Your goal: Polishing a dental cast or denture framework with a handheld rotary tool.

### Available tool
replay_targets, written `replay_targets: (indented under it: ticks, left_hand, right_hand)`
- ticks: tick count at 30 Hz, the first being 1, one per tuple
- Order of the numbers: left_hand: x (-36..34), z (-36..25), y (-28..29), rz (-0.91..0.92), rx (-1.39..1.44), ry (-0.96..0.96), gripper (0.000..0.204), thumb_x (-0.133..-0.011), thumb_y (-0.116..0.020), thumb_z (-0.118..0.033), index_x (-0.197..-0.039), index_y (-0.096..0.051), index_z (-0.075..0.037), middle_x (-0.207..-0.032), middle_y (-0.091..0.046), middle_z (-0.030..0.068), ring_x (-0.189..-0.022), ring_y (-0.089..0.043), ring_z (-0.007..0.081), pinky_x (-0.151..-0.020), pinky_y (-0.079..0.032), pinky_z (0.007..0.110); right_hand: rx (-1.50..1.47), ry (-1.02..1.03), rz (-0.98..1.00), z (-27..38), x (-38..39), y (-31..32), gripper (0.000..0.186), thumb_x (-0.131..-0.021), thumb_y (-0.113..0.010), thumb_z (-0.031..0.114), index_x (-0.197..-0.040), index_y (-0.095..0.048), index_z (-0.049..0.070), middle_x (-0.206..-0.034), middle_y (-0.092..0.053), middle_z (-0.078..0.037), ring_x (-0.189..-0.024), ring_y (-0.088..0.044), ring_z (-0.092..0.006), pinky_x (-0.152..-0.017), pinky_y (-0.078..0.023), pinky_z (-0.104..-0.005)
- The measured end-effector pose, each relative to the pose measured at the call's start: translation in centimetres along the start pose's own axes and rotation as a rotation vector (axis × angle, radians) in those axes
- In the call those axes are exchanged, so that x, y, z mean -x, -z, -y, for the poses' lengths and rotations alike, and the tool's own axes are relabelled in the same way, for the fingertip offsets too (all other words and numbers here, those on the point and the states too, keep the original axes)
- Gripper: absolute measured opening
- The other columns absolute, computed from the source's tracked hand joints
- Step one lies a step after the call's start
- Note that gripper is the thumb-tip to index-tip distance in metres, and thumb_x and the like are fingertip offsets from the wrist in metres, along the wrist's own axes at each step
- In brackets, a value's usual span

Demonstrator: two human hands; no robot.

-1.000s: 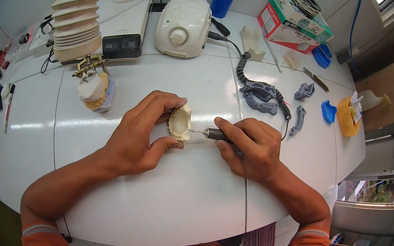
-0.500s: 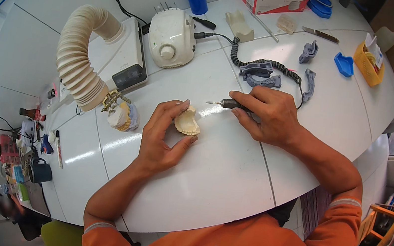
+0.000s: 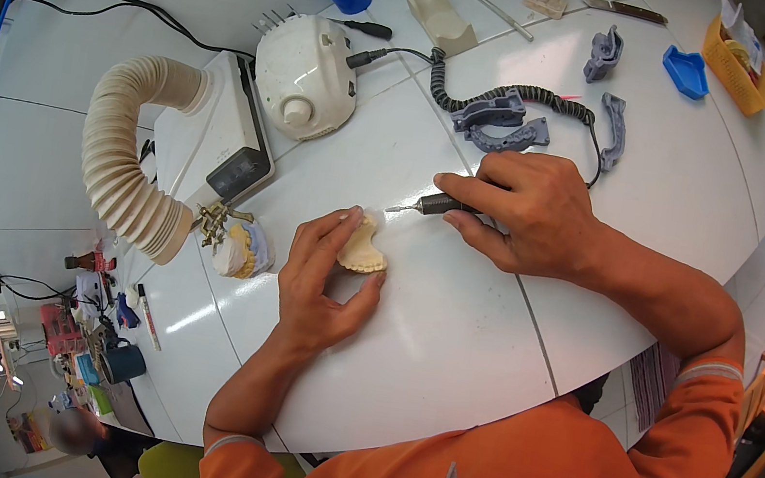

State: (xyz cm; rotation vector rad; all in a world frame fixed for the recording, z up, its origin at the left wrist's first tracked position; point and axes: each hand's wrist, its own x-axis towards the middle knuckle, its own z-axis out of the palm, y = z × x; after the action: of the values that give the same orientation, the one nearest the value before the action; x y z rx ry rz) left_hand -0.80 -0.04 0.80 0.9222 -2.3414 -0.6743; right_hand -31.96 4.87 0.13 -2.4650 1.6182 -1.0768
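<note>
A cream dental arch model (image 3: 362, 250) with a row of teeth along its edge is gripped between the thumb and fingers of my left hand (image 3: 317, 274). My right hand (image 3: 537, 217) holds a black rotary handpiece (image 3: 446, 205) like a pen. Its thin metal bur points left toward the model, with a gap between them. From the handpiece a coiled black cord (image 3: 539, 96) runs back to the white control unit (image 3: 305, 81). Left of my left hand stands a mounted plaster dental model (image 3: 242, 249) with a brass-coloured articulator (image 3: 221, 219).
A ribbed suction hose (image 3: 114, 133) arches at the left from a white box (image 3: 212, 132). Grey dental pieces (image 3: 506, 124) lie beyond my right hand. Farther back are a knife (image 3: 625, 10), a blue tray (image 3: 686, 72) and a yellow basket (image 3: 734, 68). A person (image 3: 86, 437) is at the lower left.
The view has shifted and turned a little. The dental model has tilted in my left hand, and the bur now points slightly downward toward it.
</note>
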Motion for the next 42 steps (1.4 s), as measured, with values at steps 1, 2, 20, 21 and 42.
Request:
replay_targets:
  ticks: [1,2,20,21,42]
  left_hand:
    - [-0.1,-0.1,0.1,0.004,-0.001,0.002,0.072,-0.081,-0.088,-0.001,-0.151,-0.071,-0.001,-0.142,-0.071,0.0234,-0.131,-0.072,0.0355,-0.112,-0.059,0.042]
    - [-0.3,-0.2,0.2,0.021,-0.014,0.003,0.072,-0.081,-0.088,-0.001,-0.151,-0.071,0.000,-0.142,-0.070,0.0236,-0.132,-0.072,0.0354,-0.113,-0.058,0.043]
    - [1.0,1.5,0.0,-0.012,0.383,0.040,0.089,-0.085,-0.091,0.004,-0.164,-0.050,0.005,-0.150,-0.063,0.0191,-0.144,-0.065,0.0306,-0.126,-0.050,0.046]
    - [0.9,1.5,0.0,-0.006,0.391,0.043,0.091,-0.085,-0.092,0.003,-0.165,-0.049,0.004,-0.150,-0.064,0.0192,-0.143,-0.065,0.0303,-0.126,-0.050,0.046]
    - [0.6,1.3,0.0,0.070,0.429,0.059,0.103,-0.081,-0.091,-0.001,-0.171,-0.040,0.004,-0.143,-0.071,0.0213,-0.138,-0.070,0.0307,-0.123,-0.053,0.044]
  right_hand:
    - [-0.004,0.001,-0.001,0.0,0.0,0.1,0.025,-0.095,-0.087,0.030,-0.115,-0.083,0.016,-0.082,-0.067,0.000,-0.072,-0.072,-0.0206,-0.061,-0.056,-0.0368]
    - [-0.006,0.002,-0.002,0.0,-0.1,0.1,0.025,-0.095,-0.087,0.030,-0.115,-0.084,0.016,-0.082,-0.067,-0.001,-0.071,-0.071,-0.0209,-0.061,-0.056,-0.0367]
    - [0.112,0.100,-0.026,0.5,-0.4,-0.8,0.031,-0.092,-0.091,0.025,-0.118,-0.085,0.010,-0.082,-0.065,-0.001,-0.067,-0.066,-0.0179,-0.059,-0.051,-0.0341]
    - [0.118,0.105,-0.020,0.5,-0.4,-0.8,0.031,-0.092,-0.091,0.025,-0.118,-0.085,0.010,-0.082,-0.065,-0.001,-0.067,-0.066,-0.0179,-0.059,-0.051,-0.0341]
    - [0.053,0.080,0.045,1.2,-0.3,-0.1,0.032,-0.090,-0.093,0.025,-0.118,-0.085,0.012,-0.082,-0.065,-0.002,-0.068,-0.066,-0.0184,-0.060,-0.050,-0.0347]
